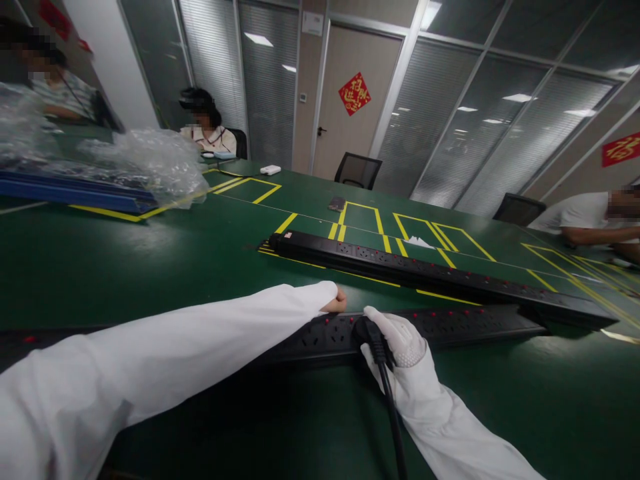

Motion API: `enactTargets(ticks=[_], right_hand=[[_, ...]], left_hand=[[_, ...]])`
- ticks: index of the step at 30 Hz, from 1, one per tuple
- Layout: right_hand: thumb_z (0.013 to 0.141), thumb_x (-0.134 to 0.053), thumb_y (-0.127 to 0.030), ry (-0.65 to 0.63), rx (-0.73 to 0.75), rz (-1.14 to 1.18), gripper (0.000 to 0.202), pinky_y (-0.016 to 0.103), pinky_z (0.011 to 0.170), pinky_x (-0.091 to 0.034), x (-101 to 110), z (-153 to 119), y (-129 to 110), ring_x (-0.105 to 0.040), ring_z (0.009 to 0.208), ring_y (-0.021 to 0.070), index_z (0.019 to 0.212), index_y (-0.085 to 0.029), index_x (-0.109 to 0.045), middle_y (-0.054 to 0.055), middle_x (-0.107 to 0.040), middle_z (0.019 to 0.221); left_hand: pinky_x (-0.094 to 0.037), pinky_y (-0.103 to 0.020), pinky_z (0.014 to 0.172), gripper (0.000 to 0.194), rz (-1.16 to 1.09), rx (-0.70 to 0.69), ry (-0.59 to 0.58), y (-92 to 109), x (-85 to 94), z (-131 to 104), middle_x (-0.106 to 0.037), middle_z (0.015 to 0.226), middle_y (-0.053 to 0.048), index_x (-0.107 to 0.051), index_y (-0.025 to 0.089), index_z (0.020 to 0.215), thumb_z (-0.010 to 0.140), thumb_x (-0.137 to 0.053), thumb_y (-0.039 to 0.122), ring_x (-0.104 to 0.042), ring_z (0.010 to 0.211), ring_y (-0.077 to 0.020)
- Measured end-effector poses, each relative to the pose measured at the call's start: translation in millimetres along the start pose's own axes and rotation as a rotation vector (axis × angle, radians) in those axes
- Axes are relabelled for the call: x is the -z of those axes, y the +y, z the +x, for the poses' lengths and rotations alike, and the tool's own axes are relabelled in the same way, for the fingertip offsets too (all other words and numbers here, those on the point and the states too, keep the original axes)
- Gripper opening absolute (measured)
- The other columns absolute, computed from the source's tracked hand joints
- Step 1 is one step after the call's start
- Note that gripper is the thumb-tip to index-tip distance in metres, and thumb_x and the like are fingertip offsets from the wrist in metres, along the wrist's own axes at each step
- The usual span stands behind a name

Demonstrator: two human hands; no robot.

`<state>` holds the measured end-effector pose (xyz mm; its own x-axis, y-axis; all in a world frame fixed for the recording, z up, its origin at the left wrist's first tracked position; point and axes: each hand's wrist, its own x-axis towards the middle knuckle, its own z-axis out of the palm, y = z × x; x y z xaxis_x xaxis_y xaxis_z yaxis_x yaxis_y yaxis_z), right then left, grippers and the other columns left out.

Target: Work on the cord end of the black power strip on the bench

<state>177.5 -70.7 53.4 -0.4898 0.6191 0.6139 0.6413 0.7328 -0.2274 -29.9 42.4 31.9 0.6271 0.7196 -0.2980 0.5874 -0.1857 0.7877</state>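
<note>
A long black power strip (313, 340) with rows of sockets and small red lights lies across the green table in front of me. My right hand (397, 337), in a white glove with dotted grip, is closed around a black plug (369, 333) at one of its sockets; whether the prongs are fully in is hidden. The plug's black cord (393, 413) hangs down toward me. My left hand (339, 301) reaches over the strip and curls at its far edge, fingers mostly hidden behind the white sleeve and the strip.
A second black power strip (400, 267) lies just beyond, angled across the table (210, 253). Yellow tape marks (363, 205) run over the surface. Bubble wrap (150, 163) and a blue rail (75, 193) lie at left. Several people sit around the table.
</note>
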Motion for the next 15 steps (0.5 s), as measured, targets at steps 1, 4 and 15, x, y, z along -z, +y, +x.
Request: enactTargets(ticks=[1, 4, 15], right_hand=[[0.08, -0.056, -0.023, 0.001, -0.002, 0.0, 0.052, 0.039, 0.091, -0.047, -0.1, 0.1, -0.1, -0.054, 0.107, 0.0211, 0.13, -0.019, -0.043, 0.009, -0.058, 0.116], [0.079, -0.057, -0.024, 0.002, -0.002, -0.013, 0.052, 0.039, 0.089, -0.047, -0.7, -0.3, 0.7, -0.054, 0.106, 0.0212, 0.13, -0.019, -0.044, 0.009, -0.058, 0.115], [0.079, -0.057, -0.022, 0.01, 0.02, 0.016, 0.055, 0.037, 0.091, -0.046, -1.6, -0.6, 1.5, -0.053, 0.106, 0.0195, 0.132, -0.02, -0.041, 0.007, -0.058, 0.113]], left_hand=[[-0.05, -0.037, 0.077, 0.031, 0.02, -0.007, 0.012, 0.2, -0.1, -0.5, -0.058, 0.104, -0.004, -0.057, 0.013, 0.104, 0.086, -0.055, 0.039, -0.058, 0.091, -0.0197], [-0.05, -0.038, 0.078, 0.031, 0.049, -0.025, 0.042, 1.2, -1.0, -2.5, -0.058, 0.105, -0.004, -0.057, 0.013, 0.104, 0.086, -0.055, 0.039, -0.058, 0.092, -0.0207], [-0.049, -0.041, 0.082, 0.035, -0.186, -0.055, 0.203, 8.4, -7.4, -14.0, -0.054, 0.114, -0.006, -0.053, 0.015, 0.113, 0.087, -0.054, 0.039, -0.056, 0.099, -0.0224]])
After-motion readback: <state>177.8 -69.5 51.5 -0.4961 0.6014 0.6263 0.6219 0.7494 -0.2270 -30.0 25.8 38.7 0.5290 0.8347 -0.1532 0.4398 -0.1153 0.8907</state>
